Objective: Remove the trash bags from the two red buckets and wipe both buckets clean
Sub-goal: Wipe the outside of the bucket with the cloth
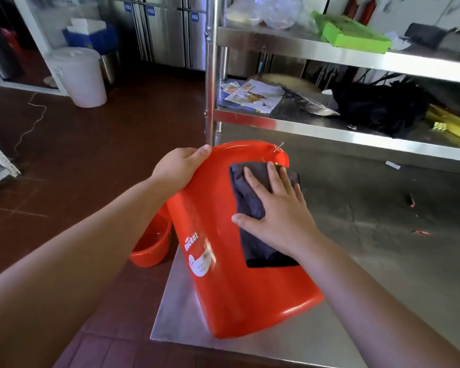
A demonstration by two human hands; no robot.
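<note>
A red bucket [239,293] lies tilted on its side on the steel table [383,261], its rim pointing away from me. My left hand [178,168] grips the bucket's rim at the upper left. My right hand [279,211] lies flat with fingers spread on a dark grey cloth [247,197], pressing it against the bucket's outer wall. A second red bucket [152,248] stands on the floor to the left, partly hidden behind the first. No trash bag shows in either bucket.
A steel shelf rack [329,123] stands behind the table, holding papers [255,95], a black bag [380,107] and a green tray [353,35]. A white bucket [77,75] sits on the brown tile floor at the far left. Small red scraps [412,200] lie on the table.
</note>
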